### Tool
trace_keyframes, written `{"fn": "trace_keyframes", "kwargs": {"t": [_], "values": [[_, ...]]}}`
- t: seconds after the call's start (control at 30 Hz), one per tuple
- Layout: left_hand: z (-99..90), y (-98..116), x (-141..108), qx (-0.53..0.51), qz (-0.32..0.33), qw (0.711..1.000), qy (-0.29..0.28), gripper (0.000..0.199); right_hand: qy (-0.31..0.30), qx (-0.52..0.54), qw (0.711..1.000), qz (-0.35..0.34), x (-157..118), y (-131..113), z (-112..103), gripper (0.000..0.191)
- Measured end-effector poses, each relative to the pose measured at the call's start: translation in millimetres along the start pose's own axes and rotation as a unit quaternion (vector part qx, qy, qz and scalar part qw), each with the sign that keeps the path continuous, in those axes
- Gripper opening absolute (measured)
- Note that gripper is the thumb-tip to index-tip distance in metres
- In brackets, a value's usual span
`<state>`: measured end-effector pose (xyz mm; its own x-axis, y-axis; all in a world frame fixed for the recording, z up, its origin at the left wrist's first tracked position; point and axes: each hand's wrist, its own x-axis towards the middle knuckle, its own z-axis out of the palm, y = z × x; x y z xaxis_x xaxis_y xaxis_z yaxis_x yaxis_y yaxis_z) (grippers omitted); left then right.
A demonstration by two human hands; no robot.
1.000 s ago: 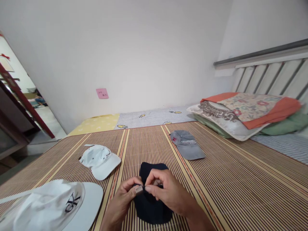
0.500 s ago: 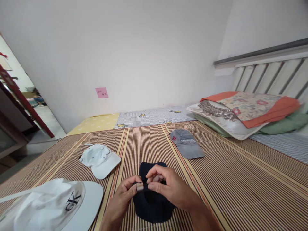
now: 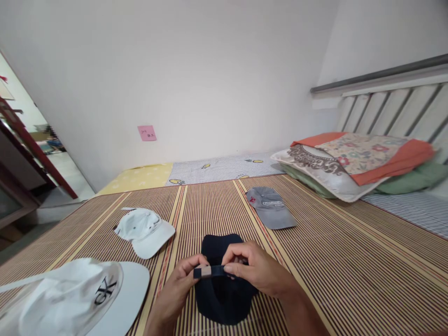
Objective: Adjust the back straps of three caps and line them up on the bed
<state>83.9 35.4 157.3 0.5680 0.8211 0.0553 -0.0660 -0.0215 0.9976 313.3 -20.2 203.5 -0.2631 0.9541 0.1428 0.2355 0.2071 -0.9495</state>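
Observation:
A dark navy baseball cap (image 3: 224, 303) lies on the striped mat in front of me, its brim pointing away. Across its back opening runs an adjustment strap (image 3: 217, 271) with a paler piece near its left end. My left hand (image 3: 180, 282) pinches the strap's left end between thumb and fingers. On the other side, my right hand (image 3: 254, 268) grips the strap with thumb and index finger, the remaining fingers curled. Part of the cap's right side is hidden behind my right hand.
A white cap with black lettering (image 3: 80, 298) lies at near left, a smaller white cap (image 3: 145, 233) beyond it. Farther right sits a grey cap (image 3: 271, 207). Pillows with an orange-edged floral cloth (image 3: 371, 154) are stacked by the headboard (image 3: 392, 112). A person (image 3: 52, 137) appears through the doorway.
My right hand has moved slightly right, away from my left hand. More of the strap now shows stretched between them. The other caps have stayed in place.

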Motion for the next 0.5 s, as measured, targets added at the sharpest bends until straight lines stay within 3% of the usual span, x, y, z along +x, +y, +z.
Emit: {"fn": "trace_keyframes", "kwargs": {"t": [0.33,0.5], "values": [[6.6,6.3,-0.3,0.044,-0.010,0.999,-0.030,0.034,0.006,0.017,1.000,0.006,0.4,0.1,7.1,0.008],[8.7,5.1,-0.3,0.041,-0.017,0.999,-0.029,0.033,-0.021,0.044,0.999,0.001,0.3,1.7,4.1,0.004]]}}
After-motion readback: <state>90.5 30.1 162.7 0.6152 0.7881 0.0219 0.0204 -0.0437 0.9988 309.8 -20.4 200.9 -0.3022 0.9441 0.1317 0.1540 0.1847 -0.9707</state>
